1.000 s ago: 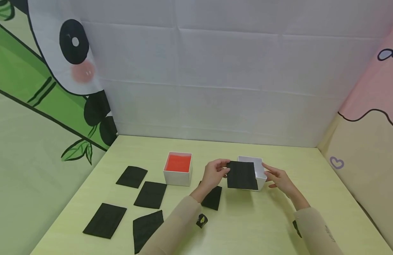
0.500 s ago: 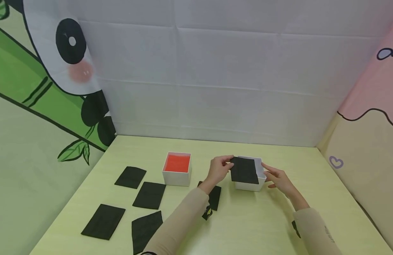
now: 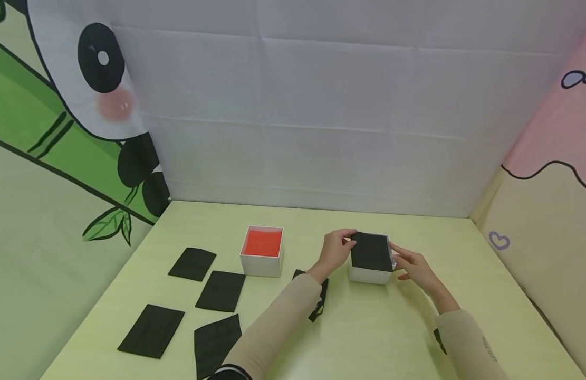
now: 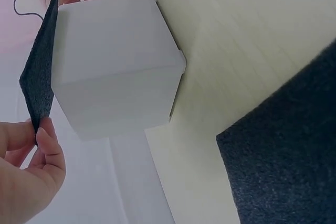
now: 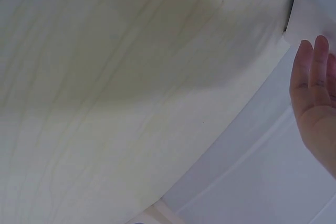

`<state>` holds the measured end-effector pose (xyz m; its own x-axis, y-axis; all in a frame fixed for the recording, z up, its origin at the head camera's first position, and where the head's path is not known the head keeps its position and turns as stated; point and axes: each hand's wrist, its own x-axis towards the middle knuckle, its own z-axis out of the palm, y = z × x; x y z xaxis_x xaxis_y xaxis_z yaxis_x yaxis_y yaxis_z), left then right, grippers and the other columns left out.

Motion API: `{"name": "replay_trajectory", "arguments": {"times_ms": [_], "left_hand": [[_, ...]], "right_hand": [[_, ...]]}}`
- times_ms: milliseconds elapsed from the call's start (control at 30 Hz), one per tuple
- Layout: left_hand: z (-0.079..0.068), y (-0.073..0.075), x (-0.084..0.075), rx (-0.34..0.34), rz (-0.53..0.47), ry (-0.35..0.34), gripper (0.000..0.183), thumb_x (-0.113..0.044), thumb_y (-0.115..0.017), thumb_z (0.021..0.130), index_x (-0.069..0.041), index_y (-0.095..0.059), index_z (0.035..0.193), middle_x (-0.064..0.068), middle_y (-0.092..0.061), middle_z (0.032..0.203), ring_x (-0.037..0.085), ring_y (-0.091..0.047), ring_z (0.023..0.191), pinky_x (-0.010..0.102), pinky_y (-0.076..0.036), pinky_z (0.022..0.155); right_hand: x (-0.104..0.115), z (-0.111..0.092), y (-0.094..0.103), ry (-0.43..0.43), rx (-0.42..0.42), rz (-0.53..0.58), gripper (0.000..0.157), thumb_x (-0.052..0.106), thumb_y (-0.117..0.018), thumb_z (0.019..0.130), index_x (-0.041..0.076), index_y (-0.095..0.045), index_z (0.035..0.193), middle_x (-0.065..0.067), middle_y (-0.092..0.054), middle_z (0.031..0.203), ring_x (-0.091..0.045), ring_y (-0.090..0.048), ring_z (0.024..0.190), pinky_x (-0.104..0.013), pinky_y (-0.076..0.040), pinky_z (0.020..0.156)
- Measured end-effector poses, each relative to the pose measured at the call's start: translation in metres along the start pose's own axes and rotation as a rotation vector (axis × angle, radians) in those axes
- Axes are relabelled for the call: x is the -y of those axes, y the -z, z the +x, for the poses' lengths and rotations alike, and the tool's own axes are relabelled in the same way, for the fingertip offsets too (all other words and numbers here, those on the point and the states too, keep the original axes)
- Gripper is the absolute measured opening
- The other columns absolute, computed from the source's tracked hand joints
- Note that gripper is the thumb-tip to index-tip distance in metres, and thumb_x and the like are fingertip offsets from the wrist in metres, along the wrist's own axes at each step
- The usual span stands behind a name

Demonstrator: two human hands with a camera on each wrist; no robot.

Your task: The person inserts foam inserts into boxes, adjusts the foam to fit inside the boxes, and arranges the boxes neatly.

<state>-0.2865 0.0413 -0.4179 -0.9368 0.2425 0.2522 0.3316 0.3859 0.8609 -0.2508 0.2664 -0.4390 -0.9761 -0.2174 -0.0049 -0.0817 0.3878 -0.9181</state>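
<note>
My left hand (image 3: 336, 249) pinches a black felt square (image 3: 371, 252) by its far left corner, between thumb and fingers. The square lies across the top of a white box (image 3: 370, 275), hiding most of its opening. In the left wrist view, that felt (image 4: 39, 77) overlaps the box's open end while the thumb and fingertips grip its edge. At the box's right side is my right hand (image 3: 416, 269), fingers extended, fingertips right at the wall and rim. In the right wrist view, the right hand (image 5: 317, 93) shows straight fingers beside the box (image 5: 310, 19).
A second white box (image 3: 261, 265) with red sheet material (image 3: 262, 243) inside stands to the left. Several black felt pieces (image 3: 221, 291) lie on the table's left half. One more felt piece (image 3: 299, 273) is partly under the left forearm. A fabric wall (image 3: 321, 158) closes off the back.
My left hand has moved right and away from me, bringing the black felt square from in front of the box to over its opening. The right hand has stayed at the box's side.
</note>
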Motion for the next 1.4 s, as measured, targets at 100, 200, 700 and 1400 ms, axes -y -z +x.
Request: {"name": "replay_trajectory", "arguments": {"times_ms": [100, 200, 700, 1400], "left_hand": [[0.003, -0.001, -0.001, -0.013, 0.007, -0.012, 0.027, -0.002, -0.06, 0.084, 0.001, -0.062, 0.111, 0.01, -0.064, 0.098, 0.006, -0.049, 0.058, 0.016, -0.038, 0.048], [0.007, -0.002, 0.0, -0.028, 0.017, -0.009, 0.026, -0.001, -0.059, 0.084, 0.001, -0.062, 0.11, 0.01, -0.064, 0.097, 0.007, -0.05, 0.06, 0.016, -0.04, 0.051], [0.015, -0.01, 0.005, -0.065, 0.035, 0.029, 0.026, 0.001, -0.059, 0.084, 0.003, -0.061, 0.11, 0.011, -0.064, 0.097, 0.013, -0.056, 0.071, 0.016, -0.045, 0.059], [0.014, -0.015, 0.011, -0.051, 0.299, 0.018, 0.02, -0.02, -0.069, 0.079, -0.009, -0.072, 0.096, 0.009, -0.053, 0.104, 0.024, -0.048, 0.099, 0.028, -0.043, 0.075]], "right_hand": [[-0.001, -0.001, -0.001, 0.0, 0.003, 0.006, 0.048, 0.018, -0.045, 0.095, -0.001, -0.031, 0.136, -0.032, -0.049, 0.113, -0.018, -0.055, 0.077, -0.045, -0.05, 0.066], [0.0, -0.001, -0.002, 0.001, 0.002, 0.011, 0.047, 0.018, -0.044, 0.095, -0.001, -0.031, 0.136, -0.033, -0.049, 0.114, -0.019, -0.057, 0.078, -0.046, -0.05, 0.066], [0.003, -0.002, -0.001, -0.024, -0.02, 0.011, 0.047, 0.018, -0.045, 0.095, 0.0, -0.031, 0.136, -0.033, -0.046, 0.118, -0.025, -0.058, 0.08, -0.045, -0.05, 0.066], [0.0, -0.002, -0.004, -0.029, -0.019, 0.027, 0.05, 0.019, -0.046, 0.095, 0.001, -0.029, 0.138, -0.022, -0.057, 0.102, -0.02, -0.058, 0.077, -0.045, -0.05, 0.066]]}}
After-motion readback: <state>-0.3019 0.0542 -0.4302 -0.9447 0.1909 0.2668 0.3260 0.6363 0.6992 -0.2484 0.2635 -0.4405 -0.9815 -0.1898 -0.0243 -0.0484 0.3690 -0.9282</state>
